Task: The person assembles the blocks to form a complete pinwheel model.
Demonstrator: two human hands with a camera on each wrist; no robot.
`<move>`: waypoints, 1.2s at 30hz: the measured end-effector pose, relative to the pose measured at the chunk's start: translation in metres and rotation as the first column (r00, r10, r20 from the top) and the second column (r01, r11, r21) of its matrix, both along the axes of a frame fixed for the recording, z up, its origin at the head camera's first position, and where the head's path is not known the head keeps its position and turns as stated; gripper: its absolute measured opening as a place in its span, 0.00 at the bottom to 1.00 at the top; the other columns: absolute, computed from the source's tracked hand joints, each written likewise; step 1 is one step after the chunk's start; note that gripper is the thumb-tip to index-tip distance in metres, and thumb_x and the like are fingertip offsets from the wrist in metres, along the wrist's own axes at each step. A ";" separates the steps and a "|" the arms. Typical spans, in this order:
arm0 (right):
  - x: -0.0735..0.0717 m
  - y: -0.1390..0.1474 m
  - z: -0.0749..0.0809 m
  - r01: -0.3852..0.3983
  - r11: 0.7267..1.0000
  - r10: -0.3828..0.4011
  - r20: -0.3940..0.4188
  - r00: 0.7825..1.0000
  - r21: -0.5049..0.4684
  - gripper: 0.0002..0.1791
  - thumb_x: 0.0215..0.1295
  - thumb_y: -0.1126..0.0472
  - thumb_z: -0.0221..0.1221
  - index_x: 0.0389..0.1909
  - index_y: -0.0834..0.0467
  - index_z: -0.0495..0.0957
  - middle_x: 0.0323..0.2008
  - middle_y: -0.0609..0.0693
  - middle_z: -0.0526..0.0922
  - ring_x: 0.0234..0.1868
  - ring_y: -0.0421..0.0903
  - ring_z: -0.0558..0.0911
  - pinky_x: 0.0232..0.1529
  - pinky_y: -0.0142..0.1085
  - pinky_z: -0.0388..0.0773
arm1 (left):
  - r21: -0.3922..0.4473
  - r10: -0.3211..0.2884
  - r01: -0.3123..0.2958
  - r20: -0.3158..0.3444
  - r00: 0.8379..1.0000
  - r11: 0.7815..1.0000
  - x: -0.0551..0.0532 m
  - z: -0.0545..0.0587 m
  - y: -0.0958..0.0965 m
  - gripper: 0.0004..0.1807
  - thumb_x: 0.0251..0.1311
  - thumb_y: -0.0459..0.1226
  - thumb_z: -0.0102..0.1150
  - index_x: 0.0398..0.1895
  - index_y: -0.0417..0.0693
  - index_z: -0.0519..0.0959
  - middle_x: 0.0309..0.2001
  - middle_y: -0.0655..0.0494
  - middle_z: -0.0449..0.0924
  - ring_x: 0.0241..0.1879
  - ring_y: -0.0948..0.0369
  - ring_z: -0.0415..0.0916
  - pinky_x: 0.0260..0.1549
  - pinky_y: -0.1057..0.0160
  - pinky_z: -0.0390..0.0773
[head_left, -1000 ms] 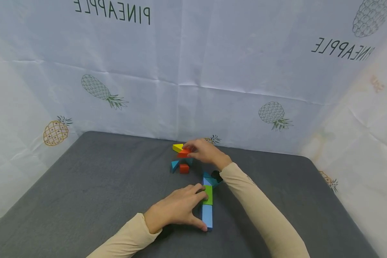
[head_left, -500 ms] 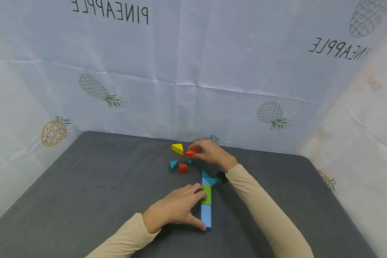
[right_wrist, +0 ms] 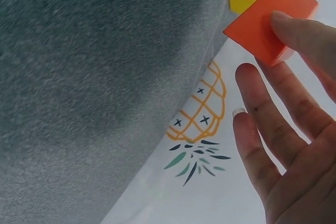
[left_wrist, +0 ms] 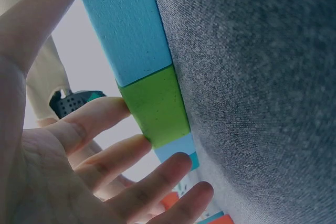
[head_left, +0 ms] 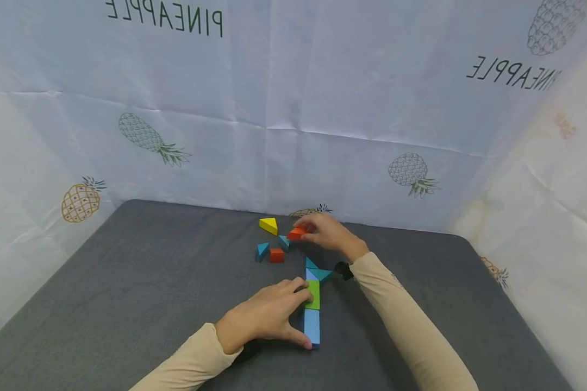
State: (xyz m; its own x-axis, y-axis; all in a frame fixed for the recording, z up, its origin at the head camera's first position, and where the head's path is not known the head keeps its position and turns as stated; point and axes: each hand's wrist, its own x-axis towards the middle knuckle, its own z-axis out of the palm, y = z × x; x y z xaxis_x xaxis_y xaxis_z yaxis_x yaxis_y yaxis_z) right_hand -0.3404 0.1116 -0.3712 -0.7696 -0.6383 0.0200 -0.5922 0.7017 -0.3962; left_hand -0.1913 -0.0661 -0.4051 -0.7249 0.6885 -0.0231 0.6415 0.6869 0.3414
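My right hand (head_left: 325,231) pinches an orange block (right_wrist: 270,22) between thumb and fingers near the far table edge. In the head view my left hand (head_left: 269,312) lies along the left side of a row of blocks. Its thumb touches the near end of a light-blue rectangular block (head_left: 311,326), and its fingertips rest at a green block (left_wrist: 157,111). Beyond the green block the row continues with a small light-blue triangle (head_left: 310,275), a teal triangle (head_left: 323,275) and a blue triangle (head_left: 310,264) at the tip.
Left of the right hand lie a yellow triangular block (head_left: 269,226), two blue triangular blocks, one nearer (head_left: 262,251) and one farther, and a red block (head_left: 276,255). A dark grey cloth (head_left: 151,282) covers the table. A pineapple-print curtain (head_left: 274,108) hangs behind it.
The right hand has carried the orange block a little to the right, away from the yellow block, uncovering a blue triangular block. The left hand has stayed at the row.
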 end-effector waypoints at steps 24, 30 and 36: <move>0.001 0.016 -0.013 0.078 0.995 -0.082 0.055 0.995 0.066 0.19 0.68 0.62 0.62 0.59 0.56 0.79 0.53 0.54 0.83 0.51 0.50 0.82 0.54 0.45 0.79 | 0.001 0.010 -0.010 0.002 1.000 1.000 0.001 0.001 0.001 0.41 0.43 0.68 0.70 0.58 0.59 0.76 0.57 0.61 0.70 0.55 0.62 0.72 0.50 0.59 0.78; 0.000 0.020 -0.018 0.094 0.993 -0.099 0.066 0.993 0.075 0.19 0.67 0.63 0.62 0.59 0.56 0.79 0.54 0.53 0.83 0.51 0.50 0.82 0.53 0.45 0.79 | 0.008 0.007 -0.007 -0.004 1.000 1.000 0.001 0.000 0.001 0.41 0.42 0.68 0.70 0.58 0.59 0.76 0.56 0.61 0.70 0.54 0.62 0.72 0.50 0.60 0.78; -0.002 0.022 -0.020 0.090 0.992 -0.096 0.066 0.993 0.085 0.18 0.67 0.65 0.62 0.57 0.56 0.80 0.54 0.54 0.83 0.53 0.52 0.82 0.55 0.47 0.79 | 0.011 0.006 -0.006 -0.002 1.000 1.000 0.001 0.000 0.001 0.40 0.43 0.68 0.69 0.57 0.59 0.76 0.57 0.61 0.70 0.54 0.62 0.72 0.50 0.59 0.78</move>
State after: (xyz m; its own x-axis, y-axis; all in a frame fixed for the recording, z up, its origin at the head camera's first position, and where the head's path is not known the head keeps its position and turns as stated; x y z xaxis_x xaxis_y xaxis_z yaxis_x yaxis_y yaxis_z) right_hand -0.3419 0.1339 -0.3917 -0.8234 -0.5610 -0.0853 -0.4955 0.7841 -0.3737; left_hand -0.1901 -0.0652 -0.4056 -0.7290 0.6844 -0.0145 0.6380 0.6869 0.3480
